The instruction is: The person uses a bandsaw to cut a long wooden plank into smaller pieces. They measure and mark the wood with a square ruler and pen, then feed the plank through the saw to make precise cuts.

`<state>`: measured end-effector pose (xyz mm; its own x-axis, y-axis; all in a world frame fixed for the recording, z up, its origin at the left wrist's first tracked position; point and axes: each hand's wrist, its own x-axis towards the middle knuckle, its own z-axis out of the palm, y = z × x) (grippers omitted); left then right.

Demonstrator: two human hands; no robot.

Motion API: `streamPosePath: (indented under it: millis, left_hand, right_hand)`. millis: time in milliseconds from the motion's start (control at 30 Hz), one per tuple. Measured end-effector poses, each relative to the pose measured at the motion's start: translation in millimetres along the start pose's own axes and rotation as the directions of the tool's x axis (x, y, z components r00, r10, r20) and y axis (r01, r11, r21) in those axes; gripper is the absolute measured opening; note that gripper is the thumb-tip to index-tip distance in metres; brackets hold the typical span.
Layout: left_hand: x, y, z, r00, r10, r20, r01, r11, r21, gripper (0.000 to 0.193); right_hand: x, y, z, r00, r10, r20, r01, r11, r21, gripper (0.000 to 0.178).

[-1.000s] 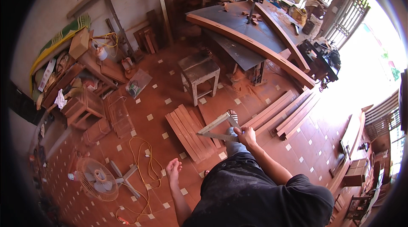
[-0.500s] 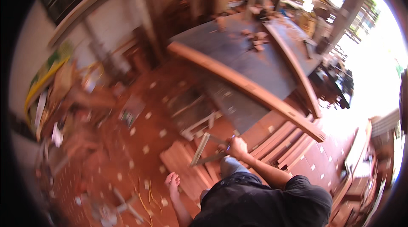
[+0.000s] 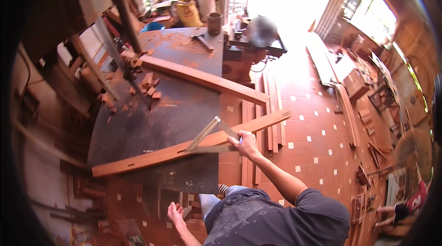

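Partly hidden: triangular frame (image 3: 202,134) by right hand (image 3: 247,144), beam (image 3: 154,156) by frame.

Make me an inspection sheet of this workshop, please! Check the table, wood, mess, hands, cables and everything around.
Surface: dark table, sawdust on its far part.
Job's things: square, seen across the near beam; can't tell if touching. Far beam on the table.
Clutter: wood scraps on the table.
Hands: right hand holds the square; left hand loosely curled, nothing seen in it.
Cables: thin dark loop by the machine, perhaps a cord.
Surroundings: planks on tiled floor, yellow sack, person at the right.
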<state>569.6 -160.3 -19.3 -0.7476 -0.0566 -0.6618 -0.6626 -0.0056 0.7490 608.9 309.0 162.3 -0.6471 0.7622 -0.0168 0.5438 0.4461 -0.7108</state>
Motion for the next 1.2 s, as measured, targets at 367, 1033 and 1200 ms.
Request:
streamPosePath:
  millis: [367,1033,1200]
  left_hand:
    - [65.4,50.3,120.6,0.965,0.052,-0.258,-0.126,0.952,-0.279,0.085]
    - [46.1,72.0,147.8,0.704,0.286,-0.650,-0.257,0.956,0.142,0.074]
    - [30.6,84.7,164.0,0.682,0.240,-0.691,-0.216,0.969,0.124,0.072]
  right_hand:
    - [142.4,31.1,-24.2,0.858,0.387,-0.338,-0.134,0.803,0.580,0.020]
    - [548.8,8.7,133.6,0.979,0.196,0.052,-0.195,0.981,-0.008,0.039]
    - [547.2,-10.6,125.3,0.970,-0.214,0.118,0.244,0.882,-0.404,0.025]
